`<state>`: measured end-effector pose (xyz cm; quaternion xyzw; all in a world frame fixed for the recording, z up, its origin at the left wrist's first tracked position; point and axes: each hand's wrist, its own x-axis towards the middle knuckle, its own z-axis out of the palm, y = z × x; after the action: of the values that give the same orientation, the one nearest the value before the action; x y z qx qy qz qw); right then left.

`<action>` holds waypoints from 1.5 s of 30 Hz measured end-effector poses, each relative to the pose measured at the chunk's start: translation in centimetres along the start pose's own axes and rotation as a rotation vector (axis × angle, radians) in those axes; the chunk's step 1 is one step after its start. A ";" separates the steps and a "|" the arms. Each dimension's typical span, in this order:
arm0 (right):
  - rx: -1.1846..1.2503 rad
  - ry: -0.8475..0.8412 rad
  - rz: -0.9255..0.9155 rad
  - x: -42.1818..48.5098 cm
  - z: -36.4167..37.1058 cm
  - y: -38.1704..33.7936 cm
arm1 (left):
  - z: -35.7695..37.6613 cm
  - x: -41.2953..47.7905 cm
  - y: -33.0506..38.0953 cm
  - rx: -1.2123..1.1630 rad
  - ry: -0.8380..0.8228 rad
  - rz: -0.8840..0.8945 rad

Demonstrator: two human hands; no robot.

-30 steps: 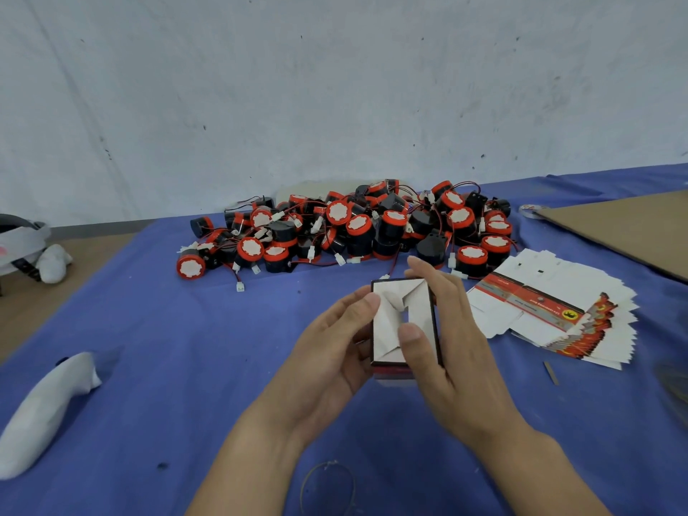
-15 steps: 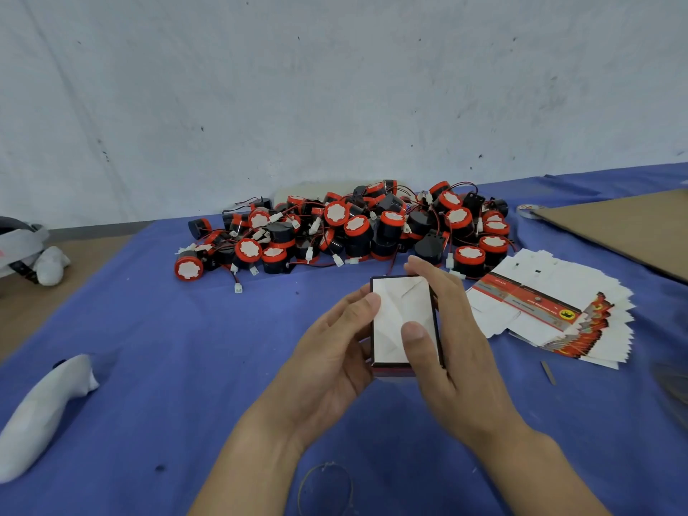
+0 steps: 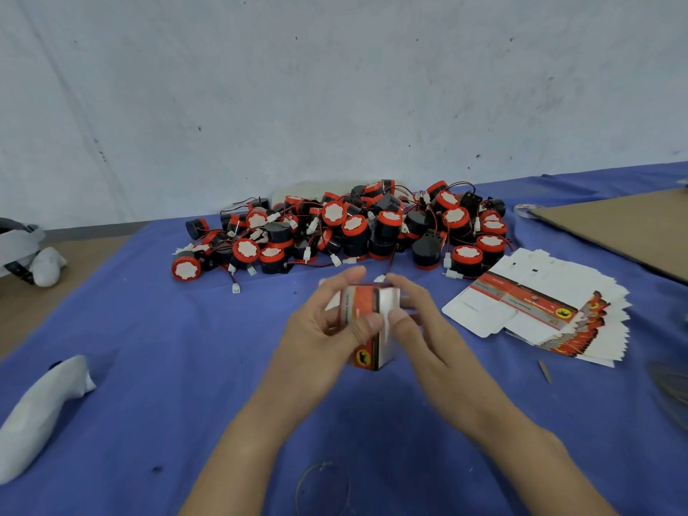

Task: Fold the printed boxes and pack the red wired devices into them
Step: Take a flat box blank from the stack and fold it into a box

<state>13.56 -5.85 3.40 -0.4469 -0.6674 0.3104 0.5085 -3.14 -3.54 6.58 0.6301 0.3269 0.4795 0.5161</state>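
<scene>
Your left hand (image 3: pixel 320 331) and right hand (image 3: pixel 422 331) both grip the small red, black and white printed cardboard box (image 3: pixel 366 305) over the blue-covered table (image 3: pixel 149 348), fingers curled round its sides. The pile of round red-and-black wired devices (image 3: pixel 353 229) lies behind it, with the stack of flat printed box blanks (image 3: pixel 540 310) to the right

I'm seeing a blue-covered table (image 3: pixel 149 348) carrying a heap of red wired devices (image 3: pixel 353 232) at the back. Flat printed boxes (image 3: pixel 540 314) are lying fanned at right near a cardboard sheet (image 3: pixel 614 225), and a white bundle (image 3: pixel 41 411) is lying at left.
</scene>
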 end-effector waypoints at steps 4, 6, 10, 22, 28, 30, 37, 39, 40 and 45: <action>0.147 0.009 0.146 0.4 0.2 0.6 | 0.9 -0.6 -1.4 0.730 -0.083 0.274; 0.186 0.042 0.217 0.6 0.3 0.9 | 0.7 -0.9 -2.2 1.001 -0.107 0.357; 0.182 0.079 0.277 0.7 0.4 1.0 | 0.8 -1.2 -3.6 1.223 -0.153 0.378; 0.136 0.058 0.338 1.0 -0.2 2.6 | 3.5 -2.0 -4.2 1.487 -0.162 0.465; 0.163 0.109 0.342 1.7 -1.6 2.8 | 3.2 -2.3 -2.5 1.178 -0.016 0.479; 0.136 0.145 0.346 1.9 -2.3 3.0 | 2.7 -2.1 -2.1 1.099 0.066 0.525; 0.071 0.199 0.382 2.3 -4.6 4.0 | -0.6 -0.3 -4.2 0.997 0.287 0.148; 0.059 0.217 0.376 2.3 -5.1 4.1 | -1.5 0.2 -4.9 0.985 0.277 -0.005; 0.052 0.224 0.370 2.2 -5.3 4.1 | -1.7 0.4 -5.0 0.972 0.264 -0.061; 0.005 0.241 0.375 2.4 -6.7 4.1 | -1.5 2.6 -5.1 0.998 0.270 -0.147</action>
<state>20.87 -2.28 2.73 -0.5960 -0.5060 0.3455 0.5191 -3.25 0.60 2.38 0.7075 0.6225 0.3047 0.1383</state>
